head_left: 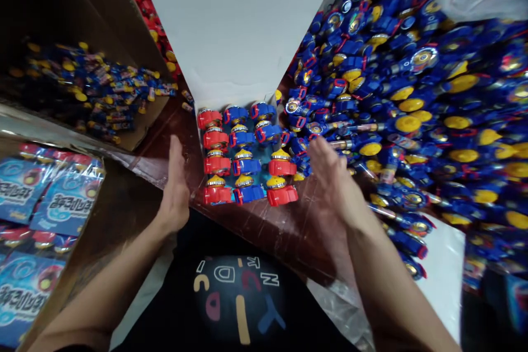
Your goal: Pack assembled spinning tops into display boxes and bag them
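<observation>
Left grip (175, 190), right grip (332, 176) released; front-row toys (282, 196) lie crosswise, domes (275, 181) pointing away.

It's a black shirt (228, 303), folks, lettered right across the front, a white-outlined D (224, 274) and white-outlined N (270, 279) up top, a maroon D-like shape (213, 306), a blue Y (270, 314) and a long tan bar (243, 319) beneath, with left forearm (124, 275) and right forearm (385, 269) both bare!

black shirt (225, 322) bears letters (225, 274), including d and n.
</observation>
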Action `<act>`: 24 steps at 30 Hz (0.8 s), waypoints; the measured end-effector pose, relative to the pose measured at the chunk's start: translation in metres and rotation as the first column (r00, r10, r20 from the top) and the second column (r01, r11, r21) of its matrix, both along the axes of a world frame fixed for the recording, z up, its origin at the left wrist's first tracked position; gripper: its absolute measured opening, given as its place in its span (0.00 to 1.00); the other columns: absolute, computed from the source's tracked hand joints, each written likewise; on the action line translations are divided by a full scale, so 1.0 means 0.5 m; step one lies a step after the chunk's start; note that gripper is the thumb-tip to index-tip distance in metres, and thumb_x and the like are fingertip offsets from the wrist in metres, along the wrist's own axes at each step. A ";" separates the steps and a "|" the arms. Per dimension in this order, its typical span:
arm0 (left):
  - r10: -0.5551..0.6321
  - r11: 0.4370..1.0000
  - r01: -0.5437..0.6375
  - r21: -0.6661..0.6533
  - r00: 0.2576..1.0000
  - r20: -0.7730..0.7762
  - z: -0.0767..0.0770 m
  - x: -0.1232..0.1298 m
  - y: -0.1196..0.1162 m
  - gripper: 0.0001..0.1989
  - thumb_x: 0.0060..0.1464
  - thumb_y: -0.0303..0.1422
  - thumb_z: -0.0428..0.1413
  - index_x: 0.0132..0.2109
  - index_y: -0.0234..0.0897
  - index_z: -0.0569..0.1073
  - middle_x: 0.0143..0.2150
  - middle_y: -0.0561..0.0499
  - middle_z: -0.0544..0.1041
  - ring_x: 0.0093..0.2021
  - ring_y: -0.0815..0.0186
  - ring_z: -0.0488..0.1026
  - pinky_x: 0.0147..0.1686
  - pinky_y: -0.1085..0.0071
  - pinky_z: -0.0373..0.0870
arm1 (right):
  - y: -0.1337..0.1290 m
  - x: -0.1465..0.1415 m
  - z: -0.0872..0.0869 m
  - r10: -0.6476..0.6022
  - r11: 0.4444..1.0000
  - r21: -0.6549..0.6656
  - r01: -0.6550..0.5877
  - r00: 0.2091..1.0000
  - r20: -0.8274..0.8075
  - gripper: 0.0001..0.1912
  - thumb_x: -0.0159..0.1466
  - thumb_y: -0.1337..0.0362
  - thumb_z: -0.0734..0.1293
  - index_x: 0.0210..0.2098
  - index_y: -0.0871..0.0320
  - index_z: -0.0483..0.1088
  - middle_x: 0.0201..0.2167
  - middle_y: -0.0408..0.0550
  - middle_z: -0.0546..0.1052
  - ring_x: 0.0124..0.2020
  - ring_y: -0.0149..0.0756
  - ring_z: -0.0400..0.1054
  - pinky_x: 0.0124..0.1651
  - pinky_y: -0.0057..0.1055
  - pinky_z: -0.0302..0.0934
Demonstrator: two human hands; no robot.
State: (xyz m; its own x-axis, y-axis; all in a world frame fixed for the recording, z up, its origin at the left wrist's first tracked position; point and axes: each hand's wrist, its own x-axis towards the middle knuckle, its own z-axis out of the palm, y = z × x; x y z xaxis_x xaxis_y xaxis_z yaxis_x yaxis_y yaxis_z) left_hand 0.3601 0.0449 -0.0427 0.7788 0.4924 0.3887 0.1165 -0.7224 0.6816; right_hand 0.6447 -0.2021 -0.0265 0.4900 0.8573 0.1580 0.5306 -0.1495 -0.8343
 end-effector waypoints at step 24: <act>-0.498 0.784 0.585 0.206 0.792 -0.353 0.110 0.379 0.074 0.16 0.73 0.30 0.60 0.64 0.39 0.82 0.66 0.46 0.82 0.68 0.57 0.76 0.74 0.53 0.67 | -0.008 -0.046 -0.055 0.060 0.975 0.168 -0.147 0.897 0.437 0.35 0.71 0.52 0.76 0.74 0.36 0.67 0.53 0.49 0.78 0.53 0.45 0.77 0.55 0.49 0.78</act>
State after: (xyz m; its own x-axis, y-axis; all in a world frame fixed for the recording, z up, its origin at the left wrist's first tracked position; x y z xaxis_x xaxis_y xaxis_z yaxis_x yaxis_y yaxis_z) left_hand 0.5495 0.0817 0.0125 0.9726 -0.1455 0.1812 -0.2117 -0.8767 0.4320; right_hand 0.6219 -0.2063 -0.0540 0.2477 0.8311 0.4979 0.8454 0.0656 -0.5301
